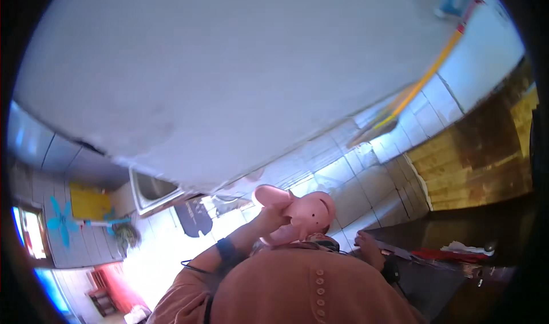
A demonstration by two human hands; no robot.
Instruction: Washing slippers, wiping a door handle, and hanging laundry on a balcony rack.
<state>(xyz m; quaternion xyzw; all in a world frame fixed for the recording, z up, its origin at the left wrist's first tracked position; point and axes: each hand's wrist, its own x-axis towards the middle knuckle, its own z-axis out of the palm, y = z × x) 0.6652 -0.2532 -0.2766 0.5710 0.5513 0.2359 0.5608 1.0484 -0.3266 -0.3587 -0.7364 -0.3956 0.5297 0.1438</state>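
Observation:
My left hand [274, 216], with a dark band on its wrist, grips a pink object [311, 214] with an animal-like face and rounded, ear-like parts. The object is in front of my chest, and part of it is hidden behind my fingers. My right hand [366, 243] is lower and to the right, beside the edge of a dark surface [429, 234]. Its fingers look bent, but whether they hold anything is unclear. A patterned item [319, 239] shows just under the pink object.
A metal sink [155, 192] is at left, near a dark cutting board [194, 219]. An orange-handled tool [422, 84] leans against tiles at right. Red and white items [450, 254] lie on the dark surface. Brown-patterned sheeting [472, 148] spans the right side.

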